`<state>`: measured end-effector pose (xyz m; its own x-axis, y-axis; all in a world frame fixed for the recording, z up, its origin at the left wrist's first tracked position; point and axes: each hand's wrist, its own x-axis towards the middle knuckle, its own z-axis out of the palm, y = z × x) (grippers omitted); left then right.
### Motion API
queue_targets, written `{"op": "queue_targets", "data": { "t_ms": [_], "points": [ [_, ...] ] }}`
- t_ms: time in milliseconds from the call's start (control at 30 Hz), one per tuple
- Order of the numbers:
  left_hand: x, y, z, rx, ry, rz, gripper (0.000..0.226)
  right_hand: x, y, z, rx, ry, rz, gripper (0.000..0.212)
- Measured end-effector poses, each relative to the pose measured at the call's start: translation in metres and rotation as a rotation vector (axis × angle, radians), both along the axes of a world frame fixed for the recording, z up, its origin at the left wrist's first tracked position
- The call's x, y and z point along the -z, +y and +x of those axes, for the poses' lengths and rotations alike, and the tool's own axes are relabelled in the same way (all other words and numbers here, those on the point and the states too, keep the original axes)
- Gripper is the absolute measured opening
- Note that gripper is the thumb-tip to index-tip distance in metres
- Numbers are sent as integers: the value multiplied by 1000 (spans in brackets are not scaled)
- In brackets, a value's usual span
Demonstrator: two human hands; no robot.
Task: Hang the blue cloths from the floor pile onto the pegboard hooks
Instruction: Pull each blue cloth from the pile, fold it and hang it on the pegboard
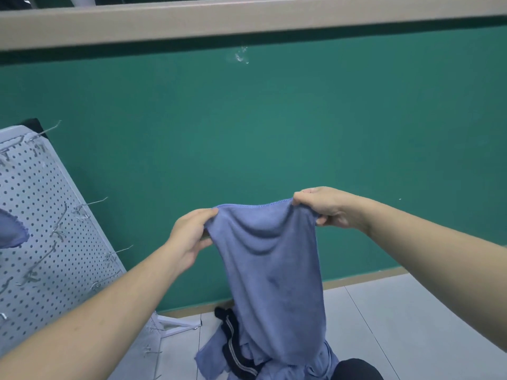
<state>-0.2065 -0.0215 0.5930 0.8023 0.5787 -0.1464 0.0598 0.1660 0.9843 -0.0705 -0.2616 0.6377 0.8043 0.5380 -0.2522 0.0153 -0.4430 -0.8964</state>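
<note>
At nine o'clock the white pegboard [55,229] leans with wire hooks [90,202] and one blue cloth [11,231] hung. At centre, the left hand [189,237] and right hand [326,207] each pinch a top corner of a blue cloth [274,275], draping toward the floor pile [247,360] at six o'clock.

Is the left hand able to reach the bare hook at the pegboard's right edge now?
Probably not yet: the left hand pinches the blue cloth, though nothing blocks the hook.
</note>
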Motion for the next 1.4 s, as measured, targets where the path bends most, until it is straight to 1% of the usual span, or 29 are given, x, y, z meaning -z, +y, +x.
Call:
{"op": "queue_targets", "data": {
  "t_ms": [100,167,233,333,433,533,633,767,900,967,1033,1100,1167,1200,1267,1333,1367,1400],
  "points": [
    [-4,-18,2,59,-9,44,5,-1,8,-9,0,13,78,32],
    [-8,-31,4,95,-37,83,8,-2,13,-14,8,-34,79,31],
    [-12,-42,6,126,-64,101,13,-2,19,-18,28,-60,127,31],
    [-20,-56,9,154,-80,95,16,0,26,-24,44,-28,218,32],
    [-26,-69,12,149,-92,110,14,0,32,-30,64,-1,281,34],
    [-29,-79,13,123,-116,104,15,0,38,-36,72,98,350,30],
    [-31,-81,13,103,-119,116,16,-1,39,-38,75,249,419,15],
    [-30,-81,9,124,-107,194,13,0,41,-40,106,350,499,14],
    [-32,-79,7,141,-111,225,12,1,44,-41,119,435,560,11],
    [-32,-78,4,201,-134,246,13,1,44,-41,117,451,575,10],
    [-31,-77,0,284,-161,307,26,-1,43,-39,106,412,552,12],
    [-26,-73,0,288,-182,377,35,-3,41,-38,68,394,523,16],
    [-21,-67,4,224,-179,373,32,-6,38,-39,5,402,491,17],
    [-18,-65,5,200,-163,356,30,-7,36,-41,-27,376,457,16],
    [-16,-61,7,184,-133,328,28,-8,32,-39,-35,222,397,13],
    [-16,-57,7,189,-129,316,27,-6,24,-31,31,-45,338,9],
    [-17,-56,7,203,-134,312,25,-3,20,-25,49,-186,291,13],
    [-19,-54,7,221,-141,306,24,1,15,-20,22,-307,236,21]
  ]
}}
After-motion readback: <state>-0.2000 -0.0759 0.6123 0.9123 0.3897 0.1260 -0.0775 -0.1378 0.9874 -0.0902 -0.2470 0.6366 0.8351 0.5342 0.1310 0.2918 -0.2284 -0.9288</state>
